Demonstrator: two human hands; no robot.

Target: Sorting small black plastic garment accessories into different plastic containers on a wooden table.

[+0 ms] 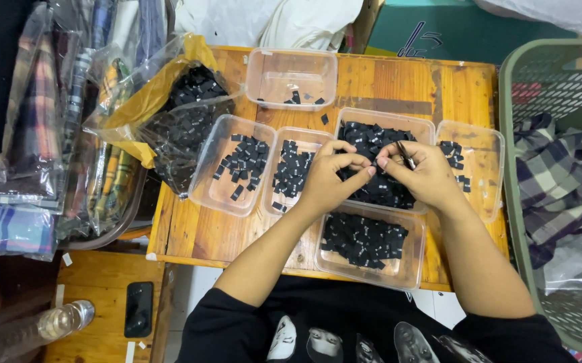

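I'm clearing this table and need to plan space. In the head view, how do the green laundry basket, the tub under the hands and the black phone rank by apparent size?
1. Green laundry basket, though cropped by the frame.
2. Tub under the hands.
3. Black phone, clearly smallest.

A green laundry basket [516, 175] with a plaid cloth [550, 181] stood at the right. A black phone [138, 309] and a clear bottle [62, 321] lay on a low wooden shelf [103, 282]. Folded cloths in plastic bags [29, 134] were stacked at the left.
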